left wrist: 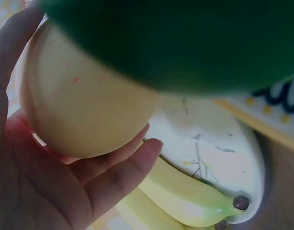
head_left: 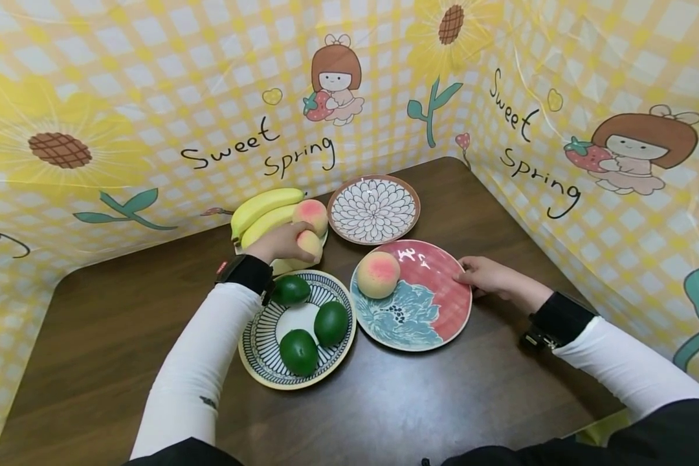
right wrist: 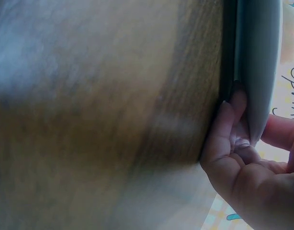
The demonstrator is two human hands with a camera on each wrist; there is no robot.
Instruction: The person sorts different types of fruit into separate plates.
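Left hand (head_left: 276, 243) curls round 1 peach (head_left: 309, 244), bananas (head_left: 268, 223) just beyond its fingers; right hand (head_left: 489, 275) pinches pink-and-blue floral plate (head_left: 413, 301)—seemingly peach pickup, next needing a clear lift.

my plate (head_left: 437, 278) is red, with a blue flower (head_left: 402, 312) towards seven o'clock; the peach (left wrist: 89, 100) i hold is cream, flecked red.

A brown table (head_left: 122, 323) bears a striped plate (head_left: 294, 317), a red-blue plate (head_left: 433, 285), a petalled plate (head_left: 375, 210) and a white plate (left wrist: 233, 155).
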